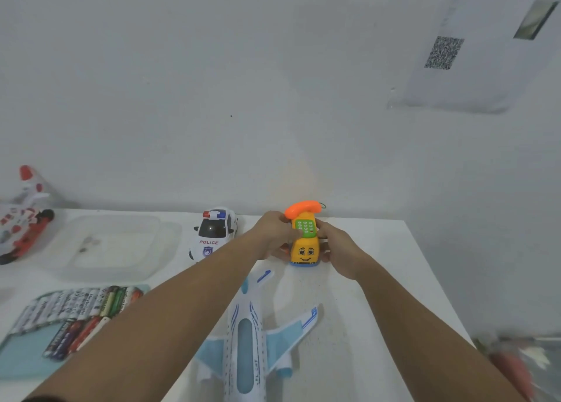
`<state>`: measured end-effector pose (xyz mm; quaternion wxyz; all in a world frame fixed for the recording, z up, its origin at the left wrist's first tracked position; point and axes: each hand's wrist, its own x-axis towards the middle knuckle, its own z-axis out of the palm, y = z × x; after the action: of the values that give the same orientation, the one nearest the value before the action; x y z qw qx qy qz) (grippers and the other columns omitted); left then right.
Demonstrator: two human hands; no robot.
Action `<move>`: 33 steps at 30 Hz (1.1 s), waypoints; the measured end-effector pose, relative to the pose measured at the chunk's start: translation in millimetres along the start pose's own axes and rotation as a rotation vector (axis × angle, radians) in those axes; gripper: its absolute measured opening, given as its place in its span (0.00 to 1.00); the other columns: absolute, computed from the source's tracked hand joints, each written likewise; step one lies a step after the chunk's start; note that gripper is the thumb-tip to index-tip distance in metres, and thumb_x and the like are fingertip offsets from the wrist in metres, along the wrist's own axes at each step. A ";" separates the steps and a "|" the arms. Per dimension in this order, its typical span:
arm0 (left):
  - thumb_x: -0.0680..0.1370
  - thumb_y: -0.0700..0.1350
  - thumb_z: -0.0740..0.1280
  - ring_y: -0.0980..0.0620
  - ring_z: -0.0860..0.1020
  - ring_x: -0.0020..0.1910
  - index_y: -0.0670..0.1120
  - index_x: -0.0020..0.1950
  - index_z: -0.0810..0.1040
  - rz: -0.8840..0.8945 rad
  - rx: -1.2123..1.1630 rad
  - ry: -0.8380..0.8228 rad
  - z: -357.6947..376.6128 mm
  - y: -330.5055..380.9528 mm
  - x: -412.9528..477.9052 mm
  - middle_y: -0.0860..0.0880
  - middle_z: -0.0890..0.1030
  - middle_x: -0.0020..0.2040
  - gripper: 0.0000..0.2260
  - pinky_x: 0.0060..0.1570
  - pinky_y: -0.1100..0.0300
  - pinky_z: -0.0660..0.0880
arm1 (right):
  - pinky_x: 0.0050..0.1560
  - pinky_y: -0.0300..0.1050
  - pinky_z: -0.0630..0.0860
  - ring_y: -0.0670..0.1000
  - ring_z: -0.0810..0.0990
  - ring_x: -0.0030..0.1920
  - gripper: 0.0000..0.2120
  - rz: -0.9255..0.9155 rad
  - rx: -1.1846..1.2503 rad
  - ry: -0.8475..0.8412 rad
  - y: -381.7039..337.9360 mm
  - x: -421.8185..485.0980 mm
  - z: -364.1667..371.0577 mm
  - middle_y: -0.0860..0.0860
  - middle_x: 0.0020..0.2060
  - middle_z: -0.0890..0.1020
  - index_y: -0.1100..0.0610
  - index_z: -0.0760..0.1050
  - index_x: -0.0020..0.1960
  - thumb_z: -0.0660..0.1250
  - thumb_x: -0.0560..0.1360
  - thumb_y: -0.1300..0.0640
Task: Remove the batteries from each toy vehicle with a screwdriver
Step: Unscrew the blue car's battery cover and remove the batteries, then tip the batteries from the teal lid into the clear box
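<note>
Both hands held the phone car (303,251), which stood on its wheels at the far edge of the white surface (379,280), close to the wall (212,98), with its smiling face toward the camera. The left hand (273,234) had its grip clamped on the toy's left side, just under the orange handset (303,209) lying across the top. The right hand (337,247) had its grip clamped on the right side, fingers curled round the body beside the green keypad (306,228).

Just left of the left hand stood a police car (214,234), nose toward the camera. A blue plane (252,335) lay between the 2 forearms, its tail pointing toward the phone car. Left of the police car, a clear tub (121,268) held a few small bits too blurred to name. Batteries (76,310) lay in rows on a teal tray (27,356) at the near left, partly behind the left forearm. A red plane (21,219) sat at the far left by the wall.
</note>
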<state>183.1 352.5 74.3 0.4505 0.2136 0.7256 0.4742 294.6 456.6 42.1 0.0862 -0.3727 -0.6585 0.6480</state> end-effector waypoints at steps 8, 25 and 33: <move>0.77 0.41 0.73 0.39 0.73 0.61 0.42 0.76 0.62 -0.033 0.024 0.028 -6.1 4.0 -9.5 0.38 0.71 0.68 0.32 0.54 0.46 0.74 | 0.46 0.49 0.72 0.55 0.75 0.49 0.22 0.061 -0.131 0.050 -6.4 -10.8 -5.2 0.55 0.49 0.77 0.56 0.66 0.72 0.55 0.78 0.59; 0.77 0.46 0.69 0.58 0.79 0.39 0.50 0.53 0.81 0.412 0.230 0.532 -153.8 -82.7 -143.4 0.53 0.82 0.43 0.06 0.37 0.68 0.72 | 0.48 0.40 0.71 0.49 0.77 0.48 0.10 -0.453 -0.352 0.294 -53.0 -106.6 172.8 0.49 0.48 0.78 0.51 0.76 0.56 0.66 0.76 0.58; 0.78 0.48 0.66 0.41 0.74 0.60 0.53 0.62 0.79 0.139 0.502 0.681 -248.5 -184.5 -173.2 0.45 0.78 0.58 0.13 0.59 0.50 0.71 | 0.51 0.38 0.70 0.51 0.78 0.52 0.12 -0.338 -0.710 0.165 -16.4 -121.6 301.2 0.53 0.54 0.80 0.57 0.77 0.59 0.60 0.79 0.60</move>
<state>78.9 16.9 25.9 0.0860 0.1962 0.9098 0.3555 194.7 147.5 58.3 0.1103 -0.3165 -0.8845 0.3246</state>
